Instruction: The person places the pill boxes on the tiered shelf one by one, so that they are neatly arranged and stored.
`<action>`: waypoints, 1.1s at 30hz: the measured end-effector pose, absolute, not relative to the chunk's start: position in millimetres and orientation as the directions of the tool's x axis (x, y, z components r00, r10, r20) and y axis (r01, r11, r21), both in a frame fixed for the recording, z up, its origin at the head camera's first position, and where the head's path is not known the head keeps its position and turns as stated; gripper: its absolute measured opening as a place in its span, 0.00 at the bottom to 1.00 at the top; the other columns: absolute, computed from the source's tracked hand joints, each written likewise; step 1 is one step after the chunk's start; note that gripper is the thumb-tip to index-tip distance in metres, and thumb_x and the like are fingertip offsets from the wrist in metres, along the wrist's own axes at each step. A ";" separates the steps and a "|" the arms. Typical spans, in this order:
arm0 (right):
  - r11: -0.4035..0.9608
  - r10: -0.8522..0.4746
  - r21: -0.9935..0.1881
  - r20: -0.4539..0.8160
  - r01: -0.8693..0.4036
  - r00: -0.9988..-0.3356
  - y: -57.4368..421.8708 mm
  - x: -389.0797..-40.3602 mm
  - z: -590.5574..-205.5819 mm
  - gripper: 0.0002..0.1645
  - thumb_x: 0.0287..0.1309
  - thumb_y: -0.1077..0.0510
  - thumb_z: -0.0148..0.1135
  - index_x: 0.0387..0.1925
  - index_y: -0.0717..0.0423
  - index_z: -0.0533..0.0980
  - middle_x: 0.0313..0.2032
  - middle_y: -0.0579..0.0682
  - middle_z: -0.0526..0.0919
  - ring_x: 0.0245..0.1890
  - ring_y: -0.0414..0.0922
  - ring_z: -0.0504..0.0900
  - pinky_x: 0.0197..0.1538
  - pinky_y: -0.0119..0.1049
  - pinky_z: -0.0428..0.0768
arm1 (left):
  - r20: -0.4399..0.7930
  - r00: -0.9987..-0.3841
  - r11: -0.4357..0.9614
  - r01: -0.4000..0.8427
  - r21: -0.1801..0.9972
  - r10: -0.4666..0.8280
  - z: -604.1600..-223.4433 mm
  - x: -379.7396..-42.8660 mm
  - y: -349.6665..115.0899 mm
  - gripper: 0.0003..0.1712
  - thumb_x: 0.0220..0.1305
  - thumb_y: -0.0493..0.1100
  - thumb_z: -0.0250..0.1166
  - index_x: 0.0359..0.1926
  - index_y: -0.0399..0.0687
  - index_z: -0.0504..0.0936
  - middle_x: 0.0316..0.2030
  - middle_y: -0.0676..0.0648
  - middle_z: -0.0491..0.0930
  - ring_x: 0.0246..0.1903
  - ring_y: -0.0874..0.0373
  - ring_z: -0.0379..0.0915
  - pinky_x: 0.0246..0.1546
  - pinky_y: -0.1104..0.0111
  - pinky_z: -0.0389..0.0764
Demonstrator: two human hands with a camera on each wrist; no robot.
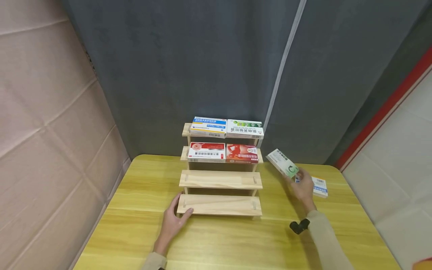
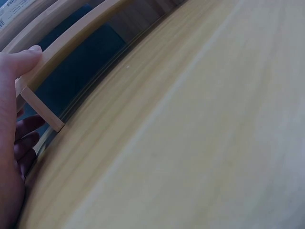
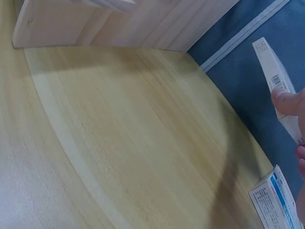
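Observation:
My left hand (image 1: 171, 222) grips the left end of the lowest step of a wooden stepped rack (image 1: 221, 205). Its thumb (image 2: 26, 62) lies over the step, and the other fingers (image 2: 27, 143) are beside the rack's leg. Right of the rack, my right hand (image 1: 303, 189) holds a white and green medicine box (image 1: 281, 162) by its near end, raised above the table. The right wrist view shows the thumb (image 3: 287, 101) against this box's narrow side (image 3: 272, 67). A white and blue medicine box (image 1: 320, 187) lies on the table by the right hand, partly hidden.
On the top step sit a blue and white box (image 1: 208, 126) and a white and green box (image 1: 245, 129). The step below bears a red and white box (image 1: 206, 152) and a red box (image 1: 242, 153). A grey curtain (image 1: 189, 67) hangs behind the wooden table (image 1: 145, 187).

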State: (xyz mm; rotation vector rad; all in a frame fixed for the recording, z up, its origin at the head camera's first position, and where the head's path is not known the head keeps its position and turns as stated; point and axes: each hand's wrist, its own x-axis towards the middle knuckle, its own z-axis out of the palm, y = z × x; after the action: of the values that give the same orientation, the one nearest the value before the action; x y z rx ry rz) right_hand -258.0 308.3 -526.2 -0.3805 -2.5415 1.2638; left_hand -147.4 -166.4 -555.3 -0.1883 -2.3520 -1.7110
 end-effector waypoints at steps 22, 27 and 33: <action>0.475 0.530 -0.880 0.301 -0.016 -0.793 290.4 -254.9 -509.4 0.45 0.54 0.53 0.77 0.67 0.67 0.67 0.60 0.67 0.74 0.63 0.64 0.75 0.68 0.58 0.75 | 0.219 -0.975 0.334 0.196 0.922 -0.033 -551.7 -146.8 -165.5 0.46 0.60 0.39 0.74 0.73 0.29 0.62 0.68 0.28 0.70 0.66 0.34 0.70 0.69 0.61 0.70; 0.471 0.536 -0.880 0.344 -0.065 -0.771 286.2 -251.2 -501.9 0.44 0.53 0.54 0.78 0.65 0.68 0.68 0.58 0.67 0.76 0.61 0.64 0.76 0.68 0.58 0.75 | 0.214 -0.976 0.336 0.190 0.922 -0.035 -550.6 -146.3 -165.6 0.46 0.60 0.38 0.74 0.72 0.28 0.61 0.68 0.28 0.69 0.66 0.34 0.70 0.69 0.59 0.70; 0.457 0.536 -0.881 0.380 -0.119 -0.754 279.8 -242.2 -486.4 0.43 0.52 0.52 0.79 0.64 0.66 0.70 0.57 0.64 0.76 0.61 0.62 0.76 0.68 0.56 0.75 | 0.217 -0.975 0.350 0.191 0.917 -0.037 -551.3 -146.1 -166.1 0.46 0.59 0.39 0.74 0.72 0.28 0.62 0.67 0.28 0.70 0.66 0.34 0.71 0.68 0.57 0.71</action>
State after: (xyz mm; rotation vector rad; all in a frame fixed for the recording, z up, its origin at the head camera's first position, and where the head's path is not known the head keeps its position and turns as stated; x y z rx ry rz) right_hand -242.2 279.8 -486.4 -0.3469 -2.0695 1.3209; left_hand -146.1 -166.1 -551.3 -0.1394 -2.4100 -1.6787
